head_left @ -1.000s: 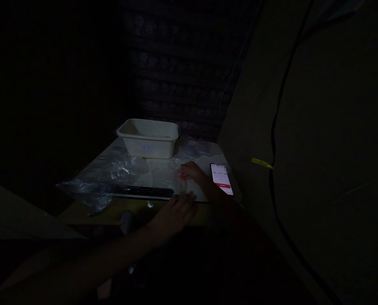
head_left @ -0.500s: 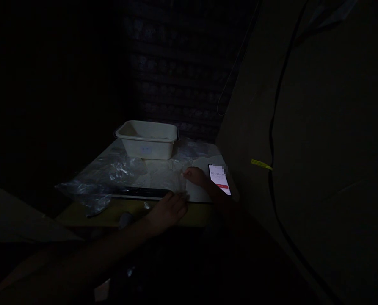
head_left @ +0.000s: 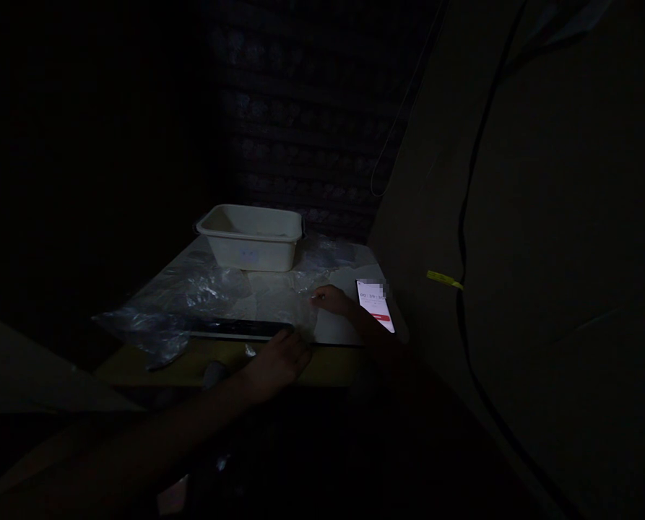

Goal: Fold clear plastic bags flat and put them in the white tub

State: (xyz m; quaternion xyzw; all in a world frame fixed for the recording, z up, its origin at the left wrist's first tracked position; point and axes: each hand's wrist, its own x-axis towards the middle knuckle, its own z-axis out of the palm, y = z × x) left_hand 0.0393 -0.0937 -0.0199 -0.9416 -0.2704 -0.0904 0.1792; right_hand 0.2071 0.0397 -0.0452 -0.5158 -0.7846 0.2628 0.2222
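Observation:
The scene is very dark. My right hand [head_left: 331, 298] is closed in a pinch above the white tabletop [head_left: 336, 334], at the edge of a piece of clear plastic film [head_left: 300, 310]. A small pale spot shows at its fingertips. Lower and to the left, my left hand [head_left: 283, 359] bends its fingers down at the table's front edge, by the right end of a long dark strip [head_left: 240, 329]. What lies under those fingertips is hidden. More crumpled clear plastic [head_left: 162, 325] spreads over the table's left side and hangs past its front edge.
A white plastic tub [head_left: 254, 249] stands at the back of the table. A lit phone [head_left: 373, 307] with a running timer lies at the right edge. Beyond it rises a panel with a dark cable [head_left: 466, 217] and a yellow tag [head_left: 444, 279].
My left hand has shifted slightly left along the front edge. My right hand stays in nearly the same place, still pinching.

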